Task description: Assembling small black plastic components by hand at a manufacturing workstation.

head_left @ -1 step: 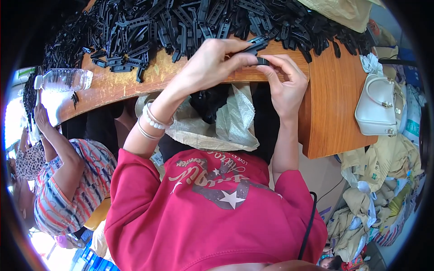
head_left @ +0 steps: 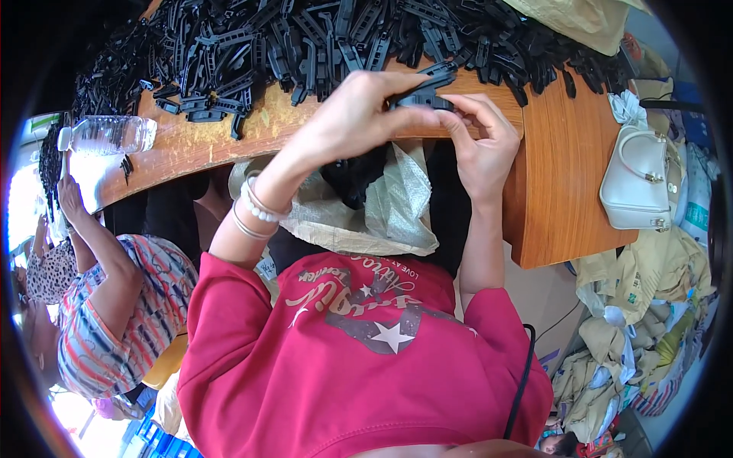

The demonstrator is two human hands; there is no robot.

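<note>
Above the table's front edge, my left hand point(head_left: 359, 111) is closed, with a black plastic part point(head_left: 424, 98) between thumb and forefinger. A second narrow dark piece point(head_left: 439, 72) shows just beyond my forefinger; whether it is joined to the held one I cannot tell. My right hand point(head_left: 485, 145) comes in from the right, its thumb and fingertips pinched at the part's right end. Just past both hands lies a big heap of similar black plastic parts point(head_left: 305, 46). An open woven sack point(head_left: 397, 202) with black contents hangs below the hands, at my lap.
A clear plastic bottle point(head_left: 114, 136) lies at the table's left. Another person point(head_left: 122, 305) sits on that side. The wooden table point(head_left: 565, 175) extends right, where a white handbag point(head_left: 635, 179) stands beside it. Crumpled sacks point(head_left: 611, 343) pile up at the lower right.
The black part has turned between my fingers, and more of its length shows. My left thumb and forefinger have spread slightly further apart. My right hand has barely moved.
</note>
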